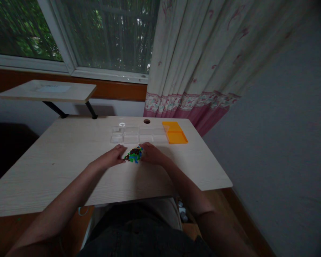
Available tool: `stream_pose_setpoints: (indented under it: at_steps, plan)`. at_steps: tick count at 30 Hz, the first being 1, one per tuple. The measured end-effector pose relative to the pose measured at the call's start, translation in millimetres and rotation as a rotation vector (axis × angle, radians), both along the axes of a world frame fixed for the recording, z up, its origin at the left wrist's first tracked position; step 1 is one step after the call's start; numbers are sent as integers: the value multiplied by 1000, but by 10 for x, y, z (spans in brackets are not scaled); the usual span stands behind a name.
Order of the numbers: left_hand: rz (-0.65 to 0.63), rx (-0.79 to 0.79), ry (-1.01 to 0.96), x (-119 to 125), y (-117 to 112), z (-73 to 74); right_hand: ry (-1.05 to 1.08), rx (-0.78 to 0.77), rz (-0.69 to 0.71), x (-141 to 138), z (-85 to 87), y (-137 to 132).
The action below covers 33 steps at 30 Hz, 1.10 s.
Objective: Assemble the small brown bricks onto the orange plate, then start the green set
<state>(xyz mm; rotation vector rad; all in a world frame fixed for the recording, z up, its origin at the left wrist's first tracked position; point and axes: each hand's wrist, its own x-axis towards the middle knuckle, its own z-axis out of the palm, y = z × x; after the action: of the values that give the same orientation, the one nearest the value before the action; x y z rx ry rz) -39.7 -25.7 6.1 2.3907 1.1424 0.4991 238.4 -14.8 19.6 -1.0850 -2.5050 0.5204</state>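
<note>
A small heap of tiny coloured pieces (133,154), green, blue and dark, lies on the pale wooden table (69,160). My left hand (113,157) rests flat on the table against the heap's left side, fingers stretched out. My right hand (151,153) lies flat against the heap's right side, fingers also extended. Neither hand holds anything. Just beyond the heap stands a clear plastic box (139,135) divided into several compartments.
An orange lid or tray (174,132) lies at the right of the clear box. A cable hole (147,121) sits near the table's far edge. A small raised shelf (49,91) stands at the back left under the window. A curtain (203,64) hangs at right.
</note>
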Motion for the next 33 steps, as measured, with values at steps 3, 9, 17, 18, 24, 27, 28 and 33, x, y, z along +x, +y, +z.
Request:
stream_pose_setpoints:
  at_steps: [3,9,17,18,24,27,28,33]
  plan:
    - [12,-30,29,99,69,-22,-38,-44,-22,-67,14,38]
    - [64,-52,60,354,184,-12,1,-89,-21,-97,68,89]
    - [9,-24,-10,602,312,-26,-109,-60,37,-28,91,169]
    - [17,-23,-21,617,321,-27,-93,-74,5,-7,82,174]
    - [31,-4,-45,658,313,-15,39,-133,-106,76,-22,190]
    - [12,13,-93,671,274,-30,91,-160,-132,95,-94,194]
    - [8,15,-112,674,258,-38,104,-171,-140,103,-115,193]
    - [13,14,-182,676,173,-72,162,-208,-191,152,-169,159]
